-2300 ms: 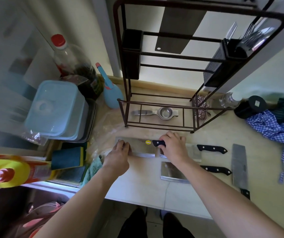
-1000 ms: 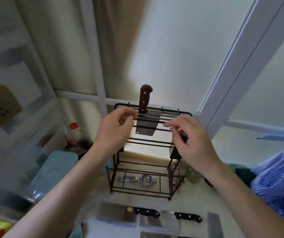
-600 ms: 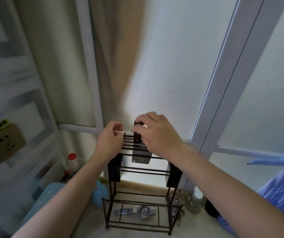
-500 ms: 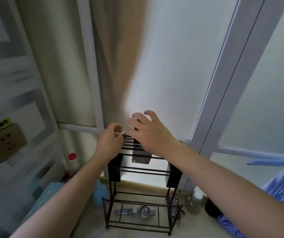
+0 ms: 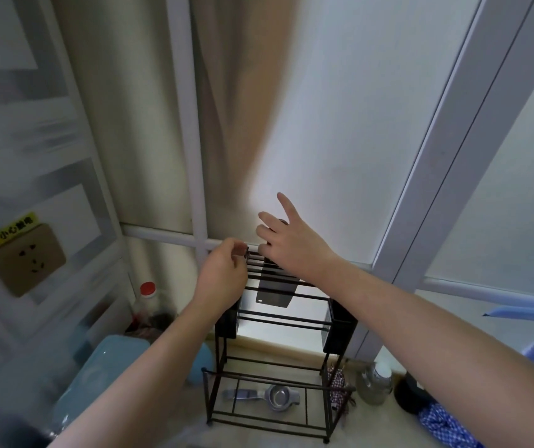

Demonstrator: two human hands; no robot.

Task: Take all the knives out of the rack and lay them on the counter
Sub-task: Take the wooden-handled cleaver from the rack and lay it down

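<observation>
One knife (image 5: 273, 291) is visible in the rack (image 5: 278, 321), its blade hanging down through the top rails, its handle hidden behind the right hand. In the head view, the left hand (image 5: 223, 276) pinches the rack's top rail at the left corner, seemingly steadying it. The right hand (image 5: 286, 244) is spread, fingers apart, over the handle and gripping nothing. The step looks like drawing this knife. Next the right hand must close round the handle and lift straight up, clear of the rails, then lower it to the bench (image 5: 372, 428).
</observation>
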